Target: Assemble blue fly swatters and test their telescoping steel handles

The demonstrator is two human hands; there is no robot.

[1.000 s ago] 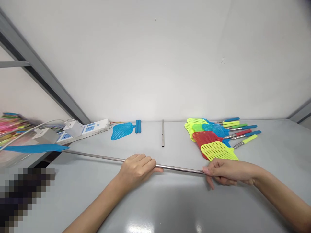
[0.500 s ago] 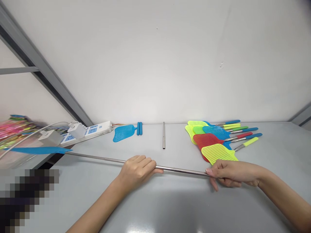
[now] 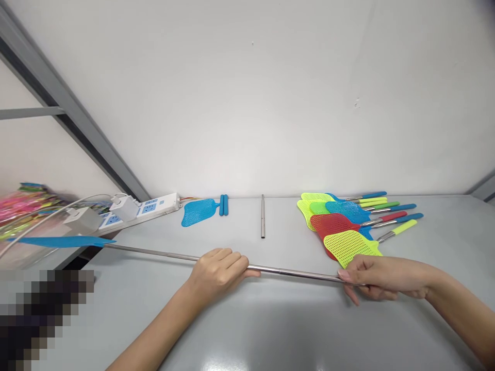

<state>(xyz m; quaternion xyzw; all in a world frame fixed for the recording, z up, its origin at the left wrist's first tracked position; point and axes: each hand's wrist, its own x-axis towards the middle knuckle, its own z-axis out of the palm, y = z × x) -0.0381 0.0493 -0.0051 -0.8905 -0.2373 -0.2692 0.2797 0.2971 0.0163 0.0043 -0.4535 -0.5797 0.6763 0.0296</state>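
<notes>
A long fly swatter with a steel telescopic rod [image 3: 301, 273] stretches across the view, its blue head [image 3: 62, 241] seen nearly edge-on at the far left. My left hand [image 3: 220, 269] is wrapped round the rod near its middle. Toward the rod's right end, my right hand [image 3: 375, 275] grips it between thumb and fingers, hiding that end. Several assembled fly swatters in yellow, green, blue and red [image 3: 333, 224] lie in an overlapping pile just beyond the right hand. Behind the rod lie a loose steel rod [image 3: 263, 216], two blue handle grips [image 3: 224, 204] and a loose blue swatter head [image 3: 199, 212].
A white power strip [image 3: 158, 206] with white plugs [image 3: 124, 207] and cables sits at the back left. Brightly coloured packaged items [image 3: 27, 206] lie beyond it. The grey table [image 3: 247, 330] meets a white wall, with a grey metal frame [image 3: 77, 108] at left.
My right hand has moved slightly to the right, away from my left hand, and more of the rod shows between them. My left hand stays in place, and the view shifts slightly.
</notes>
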